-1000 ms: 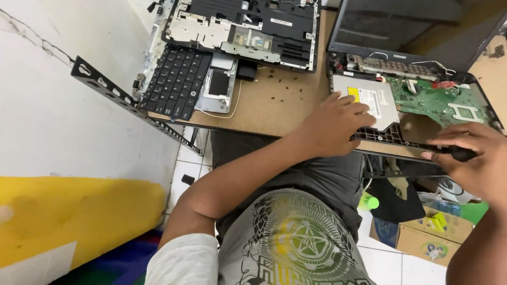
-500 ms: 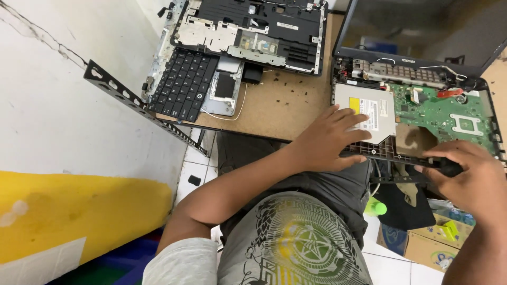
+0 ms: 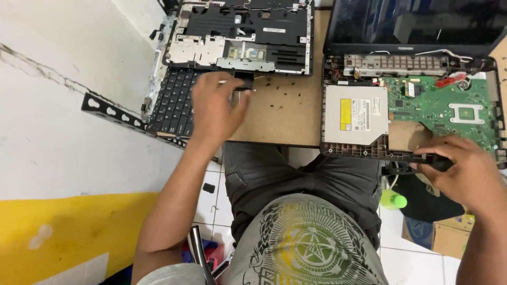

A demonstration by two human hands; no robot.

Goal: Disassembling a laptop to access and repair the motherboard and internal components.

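I see my left hand [image 3: 214,108] reaching far and left over the worktop [image 3: 285,113], fingers curled loosely round a small dark part [image 3: 243,83] just beside the keyboard [image 3: 171,103]. My right hand [image 3: 465,171] sits near and right, closed on a black screwdriver [image 3: 417,168] whose long axis runs left-right along the near edge of the open laptop base [image 3: 412,111], so the right is nearer it.

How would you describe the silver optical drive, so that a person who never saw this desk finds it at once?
Start at the opened laptop with the dark screen, on the right of the wooden desk. In its base, left of the green circuit board, lies the optical drive. It is the only flat silver metal box there, with a yellow and white label on top.
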